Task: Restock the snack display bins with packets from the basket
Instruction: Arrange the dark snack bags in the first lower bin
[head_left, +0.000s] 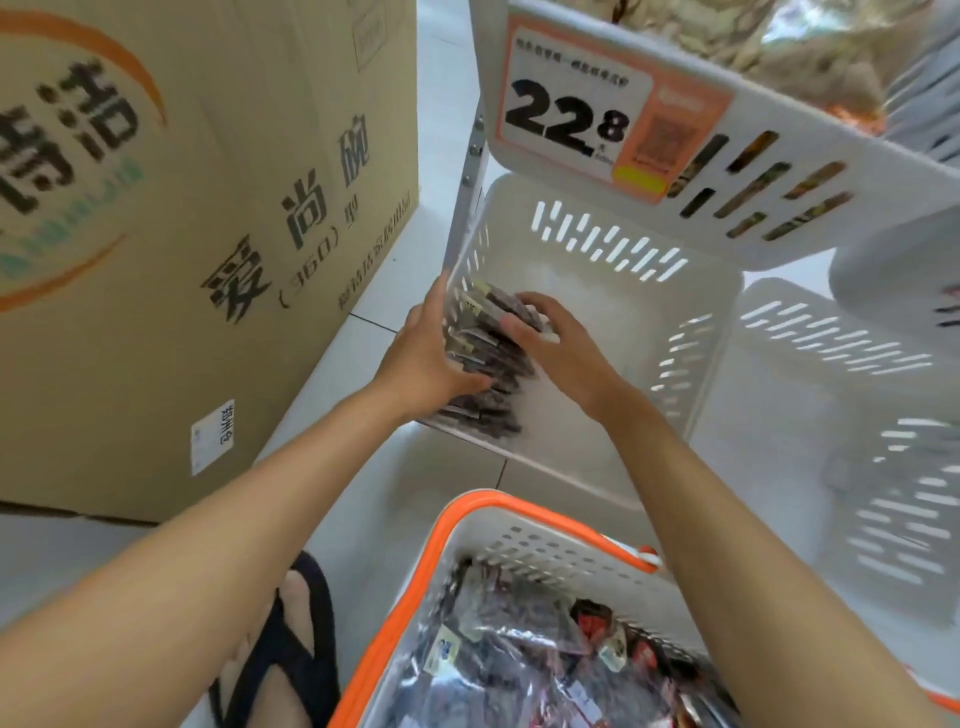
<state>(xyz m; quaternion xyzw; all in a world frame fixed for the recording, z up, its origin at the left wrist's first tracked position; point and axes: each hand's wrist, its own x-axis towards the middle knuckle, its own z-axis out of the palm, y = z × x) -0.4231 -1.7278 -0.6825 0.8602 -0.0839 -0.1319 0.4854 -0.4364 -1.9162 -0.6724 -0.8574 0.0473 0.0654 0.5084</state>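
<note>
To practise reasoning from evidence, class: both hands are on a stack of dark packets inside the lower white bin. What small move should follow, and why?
Probably settle the dark packets against the left wall of the white bin and let go. The left hand and right hand grip them there, the rest of the bin looks bare, and the orange-rimmed basket holds more.

Price tag (571, 117), front of far upper bin (810, 119): "22.8", large black digits; small print blurred.
Cardboard box (218, 218), left: "爱尚碗 (360) 型"; logo "特洁".
</note>
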